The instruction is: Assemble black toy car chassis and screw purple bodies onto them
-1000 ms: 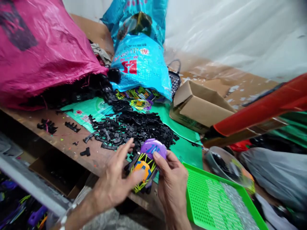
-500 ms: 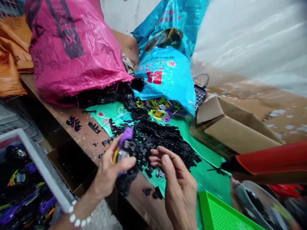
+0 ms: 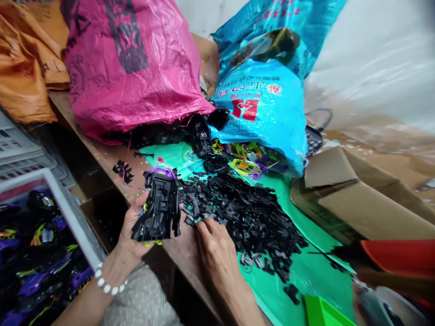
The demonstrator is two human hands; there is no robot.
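My left hand (image 3: 128,237) holds a toy car (image 3: 158,208) with its black underside facing up. Purple and yellow-green trim shows at its edges. At the near left side of a pile of small black plastic parts (image 3: 251,217), my right hand (image 3: 217,249) has its fingers bent down and drawn together. Whatever lies between those fingertips is hidden. Under the pile spreads a green plastic sheet (image 3: 326,280). A pair of pale grey pieces (image 3: 253,259) lies at the pile's near edge.
A pink sack (image 3: 136,90) and a blue sack (image 3: 265,104) spill parts at the back. On the left is a grey crate (image 3: 73,222) of toy cars. To the right are an open cardboard box (image 3: 370,203), a red object (image 3: 397,256) and a green tray (image 3: 326,312).
My left hand has turned the toy car so its underside faces up. My right hand has moved left to the pile's edge, its fingers now drawn together. The view has shifted.
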